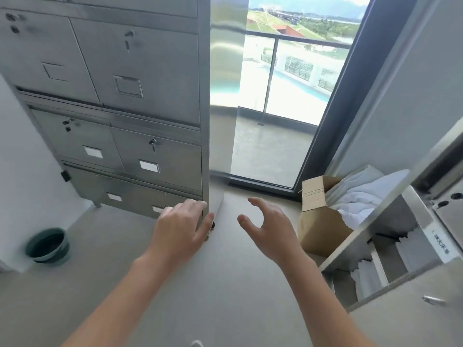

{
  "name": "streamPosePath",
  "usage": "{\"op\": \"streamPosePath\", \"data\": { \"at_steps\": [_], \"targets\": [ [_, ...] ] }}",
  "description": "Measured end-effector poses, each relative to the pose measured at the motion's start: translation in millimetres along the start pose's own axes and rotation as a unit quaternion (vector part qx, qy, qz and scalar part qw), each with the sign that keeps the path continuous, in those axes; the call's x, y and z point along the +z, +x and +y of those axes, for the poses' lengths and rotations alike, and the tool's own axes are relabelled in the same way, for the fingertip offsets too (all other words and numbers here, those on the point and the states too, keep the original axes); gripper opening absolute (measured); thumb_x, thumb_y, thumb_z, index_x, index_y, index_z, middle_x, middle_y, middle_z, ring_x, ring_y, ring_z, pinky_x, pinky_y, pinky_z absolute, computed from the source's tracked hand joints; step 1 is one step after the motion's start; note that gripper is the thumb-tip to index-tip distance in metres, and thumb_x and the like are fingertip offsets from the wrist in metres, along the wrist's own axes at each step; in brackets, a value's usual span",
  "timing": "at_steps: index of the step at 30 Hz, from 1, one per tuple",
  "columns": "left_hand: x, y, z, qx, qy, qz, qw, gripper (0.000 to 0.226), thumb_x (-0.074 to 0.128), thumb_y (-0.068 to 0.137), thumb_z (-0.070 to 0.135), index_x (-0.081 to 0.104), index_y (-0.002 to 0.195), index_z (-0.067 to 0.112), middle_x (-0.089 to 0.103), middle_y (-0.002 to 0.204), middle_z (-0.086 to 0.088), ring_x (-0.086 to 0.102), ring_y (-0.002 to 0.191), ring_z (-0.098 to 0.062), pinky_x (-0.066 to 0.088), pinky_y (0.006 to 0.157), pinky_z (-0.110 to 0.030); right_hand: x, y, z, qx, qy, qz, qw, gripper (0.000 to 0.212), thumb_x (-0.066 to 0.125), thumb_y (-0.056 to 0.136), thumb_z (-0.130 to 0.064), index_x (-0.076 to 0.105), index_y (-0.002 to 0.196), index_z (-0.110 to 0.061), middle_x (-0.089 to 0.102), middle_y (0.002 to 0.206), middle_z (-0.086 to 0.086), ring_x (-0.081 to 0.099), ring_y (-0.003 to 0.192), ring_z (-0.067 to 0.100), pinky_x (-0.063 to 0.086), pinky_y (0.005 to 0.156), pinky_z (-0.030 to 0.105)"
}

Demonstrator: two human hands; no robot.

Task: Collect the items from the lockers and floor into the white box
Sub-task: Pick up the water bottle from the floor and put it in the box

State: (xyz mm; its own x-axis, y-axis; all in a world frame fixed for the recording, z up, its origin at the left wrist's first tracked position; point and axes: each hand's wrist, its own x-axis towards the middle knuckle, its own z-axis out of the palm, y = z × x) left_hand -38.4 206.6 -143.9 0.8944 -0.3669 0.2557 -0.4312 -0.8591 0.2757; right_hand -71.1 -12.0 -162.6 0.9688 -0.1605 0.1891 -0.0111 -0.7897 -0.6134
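The pale floor point(225, 284) takes up most of what lies below you, with a broad bare stretch running forward between your forearms to the window sill. On your left stands the bank of steel lockers point(140, 78), its doors closed. Its front corner edge runs straight down to the floor just ahead of your left hand. Past that corner, the glass door point(283, 96) in its dark frame closes off the far end of the gap.

On your right an open locker point(400, 221) juts in. Its shelf lip slants toward you and narrows the room on that side. A cardboard box point(320, 226) sits on the floor between that locker and the window frame, with one flap up and white cloth point(360, 194) heaped inside it.

Your hands are apart and unclenched, and they grip nothing. The left hand point(180, 226) has its fingertips at the lockers' corner edge, but you cannot tell whether they touch it. The right hand point(270, 229) hangs over bare floor, fingers spread and lightly bent, just clear of the cardboard box.

A green basin point(47, 245) sits on the floor well to your left, near the wall and apart from the lockers. White pieces point(363, 276) stand upright between the dividers in the open locker. A key point(152, 142) hangs in one lower locker door.
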Motion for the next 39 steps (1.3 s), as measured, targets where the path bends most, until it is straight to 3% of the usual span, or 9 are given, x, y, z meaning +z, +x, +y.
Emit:
{"op": "streamPosePath", "data": {
  "at_steps": [13,21,25,33,39],
  "targets": [
    [35.6,192.1,-68.6,-0.002,0.018,-0.032,0.999,0.058,0.020,0.095,0.056,0.061,0.116,0.023,0.065,0.111,0.007,0.063,0.100,-0.020,0.045,0.088,-0.040,48.3,192.3,22.5,0.023,0.031,-0.024,0.999,0.055,0.061,0.093,-0.053,0.055,0.141,-0.027,0.059,0.139,-0.015,0.045,0.135,0.006,0.035,0.100,0.020],
    [64.5,256.1,-115.8,-0.103,0.037,-0.051,0.993,0.059,0.019,0.095,0.057,0.061,0.120,0.024,0.064,0.115,0.009,0.061,0.104,-0.016,0.043,0.089,-0.037,92.3,312.7,22.7,-0.037,0.060,-0.103,0.992,0.053,0.061,0.094,-0.051,0.054,0.141,-0.028,0.059,0.139,-0.014,0.046,0.134,0.008,0.038,0.103,0.023],
    [61.7,252.2,-159.6,-0.195,0.056,-0.025,0.979,0.054,0.022,0.098,0.056,0.059,0.121,0.025,0.065,0.115,0.009,0.063,0.102,-0.016,0.045,0.086,-0.034,145.1,355.8,-6.1,-0.106,0.057,-0.195,0.973,0.053,0.060,0.094,-0.052,0.053,0.142,-0.028,0.058,0.139,-0.012,0.047,0.133,0.010,0.031,0.096,0.017],
    [39.0,179.1,-259.4,-0.373,0.087,0.036,0.923,0.047,0.032,0.098,0.051,0.062,0.116,0.020,0.068,0.111,0.001,0.065,0.094,-0.024,0.050,0.081,-0.037,275.9,380.1,-110.9,-0.204,0.083,-0.371,0.902,0.058,0.064,0.092,-0.053,0.056,0.141,-0.024,0.061,0.140,-0.006,0.052,0.133,0.015,0.037,0.100,0.024],
    [57.4,148.0,-325.0,-0.432,0.064,-0.019,0.900,0.056,0.026,0.096,0.049,0.064,0.119,0.014,0.069,0.110,-0.006,0.067,0.093,-0.032,0.051,0.081,-0.041,368.5,383.8,-141.7,-0.187,0.067,-0.462,0.864,0.055,0.064,0.094,-0.050,0.055,0.143,-0.025,0.059,0.143,-0.007,0.051,0.134,0.010,0.036,0.108,0.023]
  ]
}}
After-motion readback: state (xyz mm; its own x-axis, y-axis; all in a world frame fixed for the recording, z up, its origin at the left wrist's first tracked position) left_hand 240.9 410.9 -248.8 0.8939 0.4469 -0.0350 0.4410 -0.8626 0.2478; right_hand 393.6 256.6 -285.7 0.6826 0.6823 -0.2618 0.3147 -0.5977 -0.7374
